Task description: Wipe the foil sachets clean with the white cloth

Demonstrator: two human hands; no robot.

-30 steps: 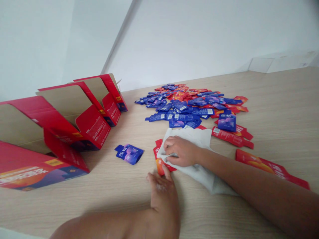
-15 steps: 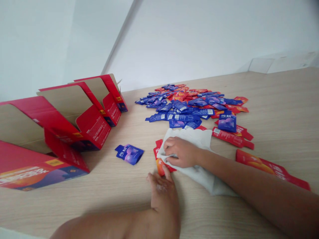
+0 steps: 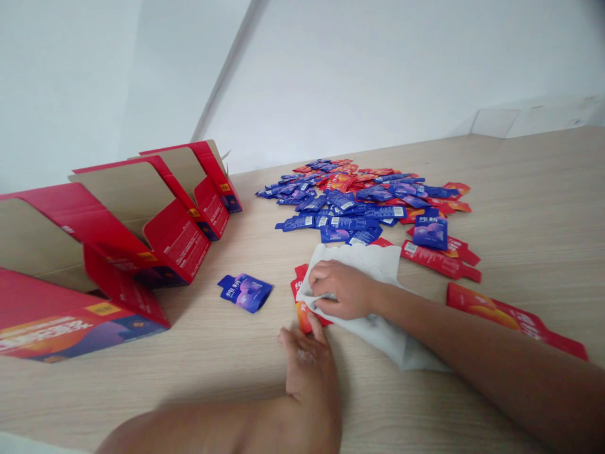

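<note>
My right hand (image 3: 343, 289) is curled on a white cloth (image 3: 378, 296) and presses it onto a red sachet (image 3: 302, 302) lying on the wooden table (image 3: 236, 366). My left hand (image 3: 309, 362) lies flat just in front of it, its fingertips touching the sachet's near edge. A single blue sachet (image 3: 246, 292) lies to the left of both hands.
A heap of several blue and red sachets (image 3: 363, 202) spreads behind the cloth. Red sachets (image 3: 515, 318) lie at the right. Three open red cardboard display boxes (image 3: 118, 233) stand along the left. A white wall rises behind the table.
</note>
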